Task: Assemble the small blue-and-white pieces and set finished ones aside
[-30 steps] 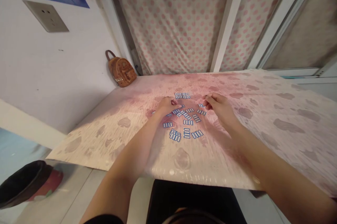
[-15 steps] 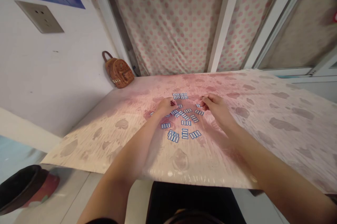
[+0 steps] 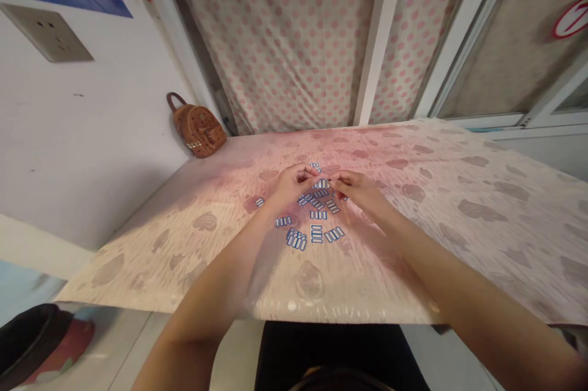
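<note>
Left hand (image 3: 291, 184): fingers curled, thumb near fingertips; cannot tell whether pinching anything. Right hand (image 3: 361, 190) opposite, fingers bent inward; grip likewise unclear. Blue-and-white striped pieces (image 3: 296, 239) scattered on the patterned tablecloth (image 3: 349, 293), between and below both hands.

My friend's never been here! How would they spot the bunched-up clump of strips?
Start at the table and find the scattered blue-edged strips. Nearest the table's front edge, three groups sit side by side; the clump is the left one. Its strips crowd together and overlap, unlike the other two groups, which are neater single lines.
</note>
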`<state>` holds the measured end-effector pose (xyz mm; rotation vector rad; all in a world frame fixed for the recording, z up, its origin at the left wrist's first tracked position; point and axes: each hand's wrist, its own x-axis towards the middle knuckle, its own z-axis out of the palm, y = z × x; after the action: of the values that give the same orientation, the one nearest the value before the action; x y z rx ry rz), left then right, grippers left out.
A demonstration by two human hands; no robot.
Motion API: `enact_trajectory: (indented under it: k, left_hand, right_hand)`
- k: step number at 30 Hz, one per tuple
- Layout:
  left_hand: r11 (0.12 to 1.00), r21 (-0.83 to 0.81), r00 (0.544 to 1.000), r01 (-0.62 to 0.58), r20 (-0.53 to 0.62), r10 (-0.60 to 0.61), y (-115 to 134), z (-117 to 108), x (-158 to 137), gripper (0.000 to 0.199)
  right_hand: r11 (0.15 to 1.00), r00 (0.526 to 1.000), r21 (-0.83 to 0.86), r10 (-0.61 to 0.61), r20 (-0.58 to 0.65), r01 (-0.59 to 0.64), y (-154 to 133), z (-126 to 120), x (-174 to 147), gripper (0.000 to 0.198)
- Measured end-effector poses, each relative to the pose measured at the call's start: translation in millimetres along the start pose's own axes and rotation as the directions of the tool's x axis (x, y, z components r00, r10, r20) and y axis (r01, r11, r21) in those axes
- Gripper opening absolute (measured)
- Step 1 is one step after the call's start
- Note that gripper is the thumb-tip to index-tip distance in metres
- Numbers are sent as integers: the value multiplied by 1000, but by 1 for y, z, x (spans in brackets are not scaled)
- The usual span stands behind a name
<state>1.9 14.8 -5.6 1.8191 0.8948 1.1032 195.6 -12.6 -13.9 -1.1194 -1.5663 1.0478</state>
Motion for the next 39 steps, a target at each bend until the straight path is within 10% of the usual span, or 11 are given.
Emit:
enact_trajectory:
  k: [12, 22, 39]
  left_hand:
    - [964, 262, 994, 47, -112, -18, -4, -26, -1, 10]
    - [935, 355, 902, 13, 400, -164, 16, -17, -17, 10]
    - [864, 490, 887, 116, 340, -313, 7, -8, -22, 13]
  right_hand:
    - [999, 988, -51, -15, -154, 8, 6, -8, 5, 16]
    - [1000, 968, -24, -19, -252, 13, 2, -11, 5, 11]
    - [1000, 962, -22, -26, -271, 21, -5, -10, 3, 8]
